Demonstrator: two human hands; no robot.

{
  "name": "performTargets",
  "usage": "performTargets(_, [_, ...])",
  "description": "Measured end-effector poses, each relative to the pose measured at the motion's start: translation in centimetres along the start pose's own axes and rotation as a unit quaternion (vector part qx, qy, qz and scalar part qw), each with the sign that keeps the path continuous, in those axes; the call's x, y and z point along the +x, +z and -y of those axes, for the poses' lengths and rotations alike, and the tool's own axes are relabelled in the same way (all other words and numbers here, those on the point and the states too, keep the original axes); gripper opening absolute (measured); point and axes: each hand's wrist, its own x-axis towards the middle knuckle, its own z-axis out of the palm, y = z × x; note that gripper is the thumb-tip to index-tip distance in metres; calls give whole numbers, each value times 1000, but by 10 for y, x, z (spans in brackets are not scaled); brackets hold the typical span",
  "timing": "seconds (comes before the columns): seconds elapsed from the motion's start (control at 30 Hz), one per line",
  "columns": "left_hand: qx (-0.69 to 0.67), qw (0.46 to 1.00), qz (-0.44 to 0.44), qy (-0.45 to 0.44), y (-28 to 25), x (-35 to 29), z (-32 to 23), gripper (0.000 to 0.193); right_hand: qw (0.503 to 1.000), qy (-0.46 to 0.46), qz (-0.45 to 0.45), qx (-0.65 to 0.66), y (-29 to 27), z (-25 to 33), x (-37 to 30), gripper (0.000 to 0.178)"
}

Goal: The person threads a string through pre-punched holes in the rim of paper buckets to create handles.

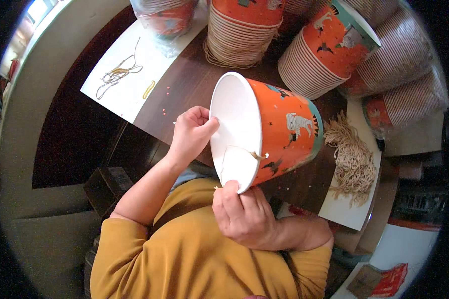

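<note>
A large orange paper bucket (284, 124) with printed figures and a teal base band lies tipped on its side, its white open mouth turned to my left. My left hand (192, 130) pinches the rim on the far left side. At the near edge of the mouth, my right hand (247, 214) grips the rim, thumb inside and fingers outside. A thin beige cord (254, 155) passes through a hole in the bucket wall and runs inside toward my right hand. A small cord end sticks out beside the right thumb; whether the fingers also clasp the cord cannot be told.
Stacks of nested orange buckets (244, 37) stand at the back, some wrapped in clear plastic (409, 50). A tangled heap of beige cords (351, 159) lies on white board to the right. Loose cord (119, 72) rests on white board at left; small dots litter the brown table (177, 84).
</note>
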Motion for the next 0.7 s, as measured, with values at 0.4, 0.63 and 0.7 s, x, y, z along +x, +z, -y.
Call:
performTargets(0.4, [20, 997, 56, 43, -4, -2, -4, 11, 999, 34, -3, 2, -12, -22, -8, 20])
performTargets(0.63, [-65, 977, 53, 198, -2, -29, -29, 18, 921, 259, -101, 273, -21, -49, -17, 12])
performTargets(0.7, [-46, 954, 65, 289, -4, -26, -19, 24, 881, 313, -122, 332, -18, -55, -22, 12])
